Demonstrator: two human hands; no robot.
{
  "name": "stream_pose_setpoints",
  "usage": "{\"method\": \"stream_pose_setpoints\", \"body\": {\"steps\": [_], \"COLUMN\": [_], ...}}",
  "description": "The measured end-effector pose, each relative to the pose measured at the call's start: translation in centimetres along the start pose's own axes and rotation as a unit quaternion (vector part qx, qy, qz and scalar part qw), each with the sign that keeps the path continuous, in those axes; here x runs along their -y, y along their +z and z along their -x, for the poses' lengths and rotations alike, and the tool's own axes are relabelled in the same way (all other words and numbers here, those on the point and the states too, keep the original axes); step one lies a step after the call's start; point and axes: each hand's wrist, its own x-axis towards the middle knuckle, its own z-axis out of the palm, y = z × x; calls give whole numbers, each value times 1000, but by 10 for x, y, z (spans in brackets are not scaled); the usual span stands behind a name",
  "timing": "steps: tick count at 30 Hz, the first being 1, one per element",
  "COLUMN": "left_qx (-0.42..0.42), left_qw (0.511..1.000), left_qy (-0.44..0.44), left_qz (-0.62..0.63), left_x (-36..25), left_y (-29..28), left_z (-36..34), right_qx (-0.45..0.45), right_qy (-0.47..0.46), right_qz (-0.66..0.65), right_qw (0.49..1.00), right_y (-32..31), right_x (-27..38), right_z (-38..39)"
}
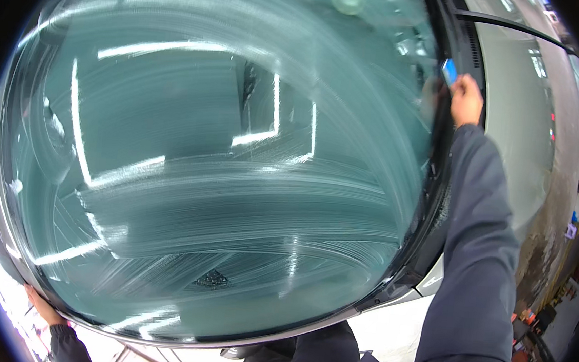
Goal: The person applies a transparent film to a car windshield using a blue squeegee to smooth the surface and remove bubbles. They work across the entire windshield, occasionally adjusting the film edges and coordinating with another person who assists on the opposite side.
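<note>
A car windshield (pixel 234 197) covered in curved, whitish smear streaks fills most of the head view. My right hand (pixel 467 103) is at the glass's right border, closed on a small flat blue piece (pixel 450 72); whether it is an applicator or a scraper I cannot tell. That piece lies close to the dark trim (pixel 440 166) between glass and hood, and the fingers partly cover it. At the lower left, my left hand (pixel 43 304) rests against the windshield's edge with its fingers stretched out and nothing visible in it.
A black wiper arm (pixel 512 27) sticks out over the pale hood (pixel 516 110) at the upper right. Beyond the hood, a wet-looking floor (pixel 543 235) runs along, with cluttered items (pixel 529 329) at the lower right. Bright ceiling lights reflect in the glass.
</note>
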Motion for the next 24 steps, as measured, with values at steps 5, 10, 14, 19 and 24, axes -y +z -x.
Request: {"method": "stream_pose_setpoints", "body": {"steps": [5, 10, 14, 19, 24], "left_qx": [30, 28, 4, 14, 22], "left_qw": [999, 998, 1000, 1000, 1000], "left_qy": [21, 42, 11, -24, -15], "left_qz": [-19, -31, -6, 13, -4], "left_x": [24, 33, 21, 3, -6], "left_y": [-17, -16, -5, 8, 12], "left_z": [-22, -26, -12, 5, 4], "right_qx": [56, 92, 166, 218, 205], "right_qy": [-3, -40, -36, -62, 32], "right_qz": [60, 56, 11, -7, -5], "right_qw": [997, 993, 985, 974, 978], "right_y": [43, 46, -20, -117, -164], "right_x": [-1, -9, -6, 52, 128], "right_z": [-110, -128, -33, 160, 302]}}
